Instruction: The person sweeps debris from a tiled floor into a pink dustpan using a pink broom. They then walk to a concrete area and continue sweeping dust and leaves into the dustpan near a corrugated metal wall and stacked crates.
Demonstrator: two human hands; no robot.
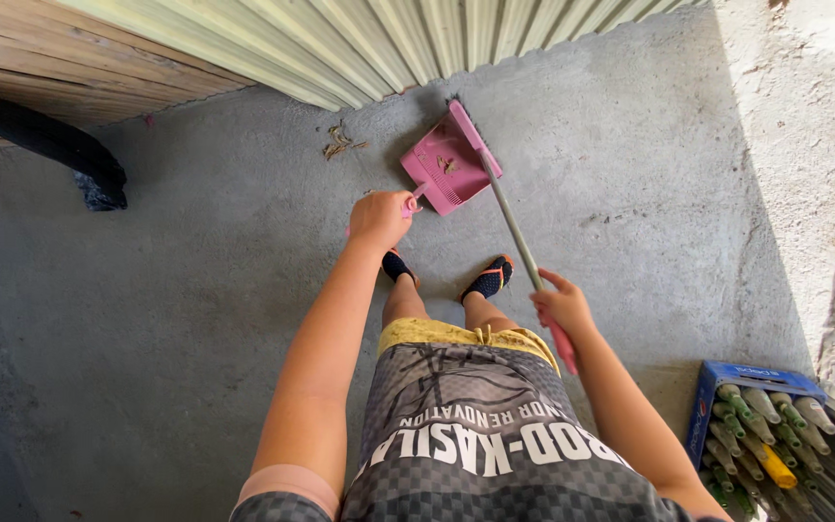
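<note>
On grey concrete, hands clamped: left (379, 218) on pink dustpan (448, 166), right (562, 307) on broom (509, 224), blue bottle crate (705, 406) right.

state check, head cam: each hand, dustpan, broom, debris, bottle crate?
Left hand: shut on pink plastic dustpan's handle.
Pink plastic dustpan: on the grey concrete floor, a few dry bits inside.
Right hand: shut on broom's grey pole.
Pink-headed broom: tilted, head at the dustpan's edge.
Dry leaf debris: on floor, outside the dustpan.
Blue plastic crate: full of bottles lying on their sides.
</note>
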